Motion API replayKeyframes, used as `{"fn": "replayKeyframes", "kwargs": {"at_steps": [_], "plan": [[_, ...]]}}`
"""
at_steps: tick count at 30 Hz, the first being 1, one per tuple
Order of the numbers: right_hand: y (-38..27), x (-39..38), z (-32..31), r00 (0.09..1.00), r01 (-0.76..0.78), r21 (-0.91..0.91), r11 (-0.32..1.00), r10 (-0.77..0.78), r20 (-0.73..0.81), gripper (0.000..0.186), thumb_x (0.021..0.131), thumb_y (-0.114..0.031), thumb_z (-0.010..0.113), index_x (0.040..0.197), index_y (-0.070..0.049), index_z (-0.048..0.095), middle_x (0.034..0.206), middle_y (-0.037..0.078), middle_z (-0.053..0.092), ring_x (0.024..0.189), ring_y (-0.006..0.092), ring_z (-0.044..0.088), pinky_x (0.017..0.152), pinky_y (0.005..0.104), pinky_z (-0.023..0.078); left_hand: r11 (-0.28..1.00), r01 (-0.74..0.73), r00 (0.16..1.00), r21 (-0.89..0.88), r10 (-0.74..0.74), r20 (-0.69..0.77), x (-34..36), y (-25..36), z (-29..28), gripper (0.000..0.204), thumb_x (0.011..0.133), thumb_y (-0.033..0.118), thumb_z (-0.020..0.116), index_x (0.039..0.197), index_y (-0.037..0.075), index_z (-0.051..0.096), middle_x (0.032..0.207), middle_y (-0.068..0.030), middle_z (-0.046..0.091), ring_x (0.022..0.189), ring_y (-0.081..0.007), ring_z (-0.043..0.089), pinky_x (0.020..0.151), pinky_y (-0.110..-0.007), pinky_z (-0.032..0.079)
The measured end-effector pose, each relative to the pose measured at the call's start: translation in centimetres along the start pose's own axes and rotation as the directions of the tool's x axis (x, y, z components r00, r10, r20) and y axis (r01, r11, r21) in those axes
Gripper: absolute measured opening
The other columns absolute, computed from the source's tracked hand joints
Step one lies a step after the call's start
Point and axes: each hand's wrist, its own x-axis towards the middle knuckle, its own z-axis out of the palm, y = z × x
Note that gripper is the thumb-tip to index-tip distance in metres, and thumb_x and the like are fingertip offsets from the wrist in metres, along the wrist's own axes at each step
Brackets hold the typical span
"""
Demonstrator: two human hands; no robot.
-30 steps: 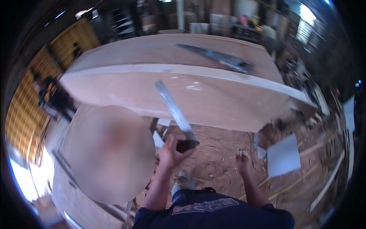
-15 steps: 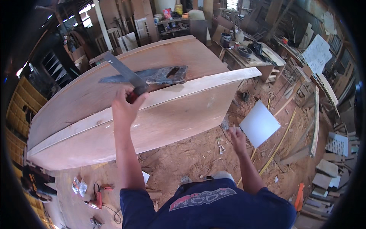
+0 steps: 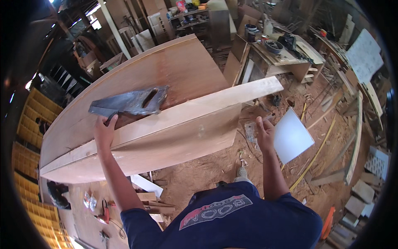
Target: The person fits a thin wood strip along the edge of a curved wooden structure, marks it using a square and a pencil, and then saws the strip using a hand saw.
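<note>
Lowered since half a second ago, the left hand (image 3: 104, 133) grips the dark handle of a square (image 3: 110, 118), left of the frame's centre, right beside the saw (image 3: 130, 103). A pale strip's (image 3: 195, 114) end juts past the panel (image 3: 182, 147). Centre right, the right hand (image 3: 265, 132) pinches something too small to tell; dusty floor (image 3: 203, 168) opens between both arms.

It's a head-worn fisheye, left one of a pair, looking down and forward past the navy shirt (image 3: 248, 222), left hand (image 3: 104, 135) and right hand (image 3: 265, 135) pretty near, shelves (image 3: 190, 16) way off up top.
</note>
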Motion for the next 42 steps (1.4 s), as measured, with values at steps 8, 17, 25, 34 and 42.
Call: {"fn": "replayKeyframes", "kwargs": {"at_steps": [8,17,25,34,42], "plan": [[2.2,8.0,-1.1,0.830,-0.206,0.515,0.832,-0.130,0.542,0.057,0.105,-0.045,0.062,0.137,0.002,0.068,0.117,0.013,0.072,0.109,0.0225,0.067,0.094,0.0373,0.050,0.886,-0.412,0.909,-0.212,0.415,-0.028,-9.2,21.6,0.5,0.045,0.086,0.016,0.088,0.126,0.002,0.070,0.125,-0.0169,0.073,0.122,-0.0339,0.068,0.107,-0.045,0.052],[4.6,10.7,-2.5,0.564,-0.579,0.301,0.758,0.107,0.819,0.029,0.113,-0.012,0.051,0.137,0.001,0.062,0.118,0.016,0.074,0.094,0.0218,0.073,0.066,0.0302,0.056,0.803,-0.564,0.775,-0.191,0.595,0.212,-14.9,35.3,10.2,0.074,0.076,0.048,0.092,0.135,0.006,0.072,0.147,-0.0180,0.066,0.138,-0.0395,0.061,0.118,-0.053,0.046],[3.7,11.4,-0.2,0.726,-0.188,0.329,0.925,-0.095,0.681,0.027,0.109,-0.006,0.062,0.134,0.001,0.066,0.120,0.009,0.076,0.101,0.0156,0.073,0.086,0.0306,0.059,0.818,-0.540,0.803,-0.198,0.571,0.171,-14.5,35.7,11.1,0.074,0.067,0.045,0.095,0.124,0.002,0.076,0.137,-0.0201,0.071,0.131,-0.0411,0.065,0.116,-0.053,0.048],[5.5,11.4,0.5,0.761,-0.239,0.208,0.949,0.050,0.647,0.026,0.101,-0.004,0.074,0.126,0.002,0.070,0.115,0.008,0.077,0.108,0.0193,0.074,0.094,0.0367,0.059,0.830,-0.523,0.819,-0.193,0.552,0.155,-14.7,35.9,11.0,0.072,0.067,0.042,0.096,0.125,0.004,0.076,0.136,-0.0172,0.072,0.131,-0.0399,0.065,0.114,-0.051,0.050],[4.0,10.7,0.2,0.773,-0.264,0.130,0.956,0.130,0.621,0.015,0.098,-0.006,0.078,0.111,0.000,0.077,0.108,0.006,0.078,0.100,0.0171,0.073,0.087,0.0339,0.058,0.853,-0.476,0.851,-0.214,0.508,0.130,-15.3,34.8,10.4,0.069,0.068,0.042,0.096,0.125,0.007,0.077,0.138,-0.0138,0.071,0.133,-0.0359,0.064,0.117,-0.051,0.048]]}}
